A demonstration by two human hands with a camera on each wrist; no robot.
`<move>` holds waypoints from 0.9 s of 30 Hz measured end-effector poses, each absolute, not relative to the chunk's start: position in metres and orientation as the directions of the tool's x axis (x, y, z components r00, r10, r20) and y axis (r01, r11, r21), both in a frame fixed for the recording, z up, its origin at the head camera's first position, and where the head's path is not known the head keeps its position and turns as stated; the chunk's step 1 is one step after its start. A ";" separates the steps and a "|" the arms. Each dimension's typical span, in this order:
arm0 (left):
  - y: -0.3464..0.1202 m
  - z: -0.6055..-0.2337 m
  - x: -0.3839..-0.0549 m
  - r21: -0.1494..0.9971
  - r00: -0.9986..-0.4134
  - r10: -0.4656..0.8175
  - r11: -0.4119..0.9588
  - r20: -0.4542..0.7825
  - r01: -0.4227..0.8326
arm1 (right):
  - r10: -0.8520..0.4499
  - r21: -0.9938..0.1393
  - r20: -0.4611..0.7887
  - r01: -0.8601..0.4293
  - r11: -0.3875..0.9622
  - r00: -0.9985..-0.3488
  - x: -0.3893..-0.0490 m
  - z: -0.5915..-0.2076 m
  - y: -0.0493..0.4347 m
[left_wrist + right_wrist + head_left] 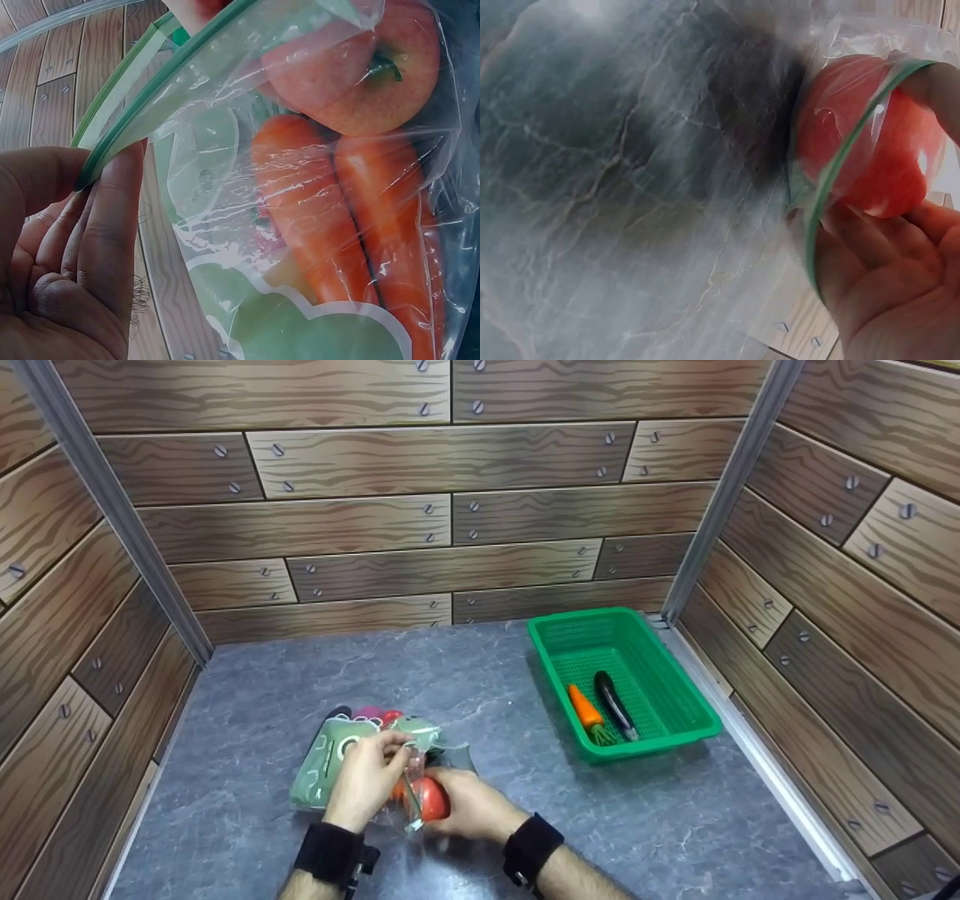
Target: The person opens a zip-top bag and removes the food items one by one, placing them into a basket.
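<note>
A clear zip bag [315, 780] with green printing lies left of centre. At its mouth my left hand [364, 772] pinches the green zip edge [142, 109] between thumb and fingers. My right hand [476, 802] grips a red apple [429, 799], its fingers curled round the fruit inside the bag's mouth. In the right wrist view, the zip rim crosses in front of the apple [855, 135]. Through the film in the left wrist view, two carrots [307, 202] show below the apple [405, 97].
A green basket [675, 682] stands at the back right, with a carrot [585, 707] and an eggplant [613, 701] inside. Purple [367, 712] and red [391, 716] items show at the bag's far end. Wood-patterned walls [375, 525] enclose the grey marbled table [495, 690].
</note>
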State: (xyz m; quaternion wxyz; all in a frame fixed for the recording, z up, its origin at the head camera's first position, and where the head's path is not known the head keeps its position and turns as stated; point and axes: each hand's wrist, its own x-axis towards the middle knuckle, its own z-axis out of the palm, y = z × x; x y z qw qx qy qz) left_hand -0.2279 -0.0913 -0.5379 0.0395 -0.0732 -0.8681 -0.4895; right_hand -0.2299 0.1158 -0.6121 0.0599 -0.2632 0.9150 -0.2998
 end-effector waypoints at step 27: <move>-0.094 -0.536 -0.229 0.855 -0.987 0.069 0.491 0.148 0.163 | -0.480 -0.627 0.147 -0.457 0.631 -0.865 -0.238 -0.608 0.143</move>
